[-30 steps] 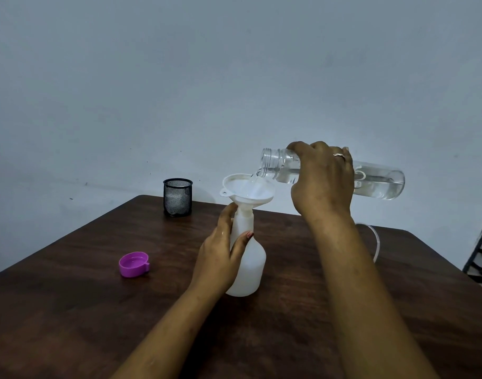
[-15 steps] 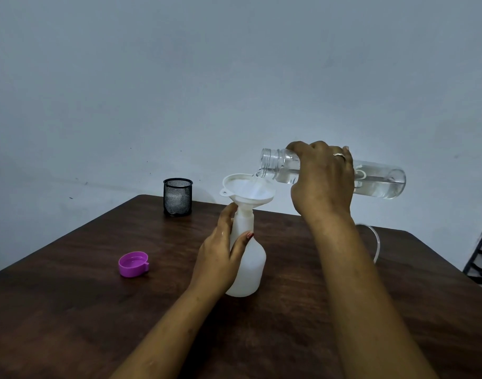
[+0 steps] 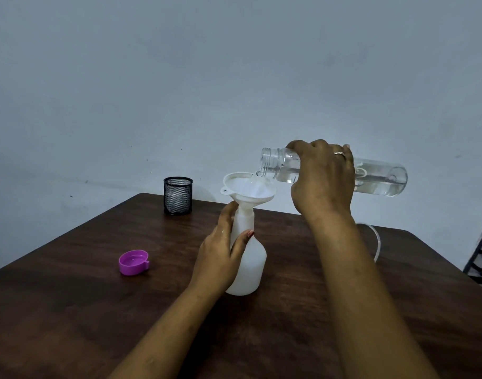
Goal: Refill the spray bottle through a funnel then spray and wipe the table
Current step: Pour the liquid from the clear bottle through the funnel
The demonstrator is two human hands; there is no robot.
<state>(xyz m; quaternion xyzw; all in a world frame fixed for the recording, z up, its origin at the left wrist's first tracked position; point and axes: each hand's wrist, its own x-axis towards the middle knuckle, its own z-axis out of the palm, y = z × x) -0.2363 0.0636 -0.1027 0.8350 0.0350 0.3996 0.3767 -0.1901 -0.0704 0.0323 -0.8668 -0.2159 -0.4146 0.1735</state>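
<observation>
Gripping the white spray bottle (image 3: pixel 249 265) at its neck and shoulder, the left hand (image 3: pixel 220 258) lays the thumb, with its red-painted nail, across the front of the bottle. The forefinger runs up the left side of the neck, its tip just under the funnel bowl. The other fingers are hidden behind the bottle, so their position cannot be told. The spray bottle stands upright, without a spray head, near the middle of the dark wooden table (image 3: pixel 70 310). A white funnel (image 3: pixel 250 187) sits upright in the spray bottle's neck, with a small tab on its rim pointing left. Above and to the right of the spray bottle, the right hand (image 3: pixel 323 181) holds a clear plastic bottle (image 3: pixel 379 179) nearly level, mouth tipped slightly down over the funnel's right rim. Its fingers are curled over the top of the clear bottle, close together, with a ring (image 3: pixel 339 153) on one; the thumb is out of sight. Clear liquid lies along the lower side of the clear bottle and runs from its mouth into the funnel bowl. Left of the spray bottle, well apart, a purple cap (image 3: pixel 133 262) lies open side up. Behind and left of the spray bottle stands a black mesh cup (image 3: pixel 178 195). Right of the spray bottle, beyond the right forearm, a thin white tube (image 3: pixel 375 242) curves across the table.
</observation>
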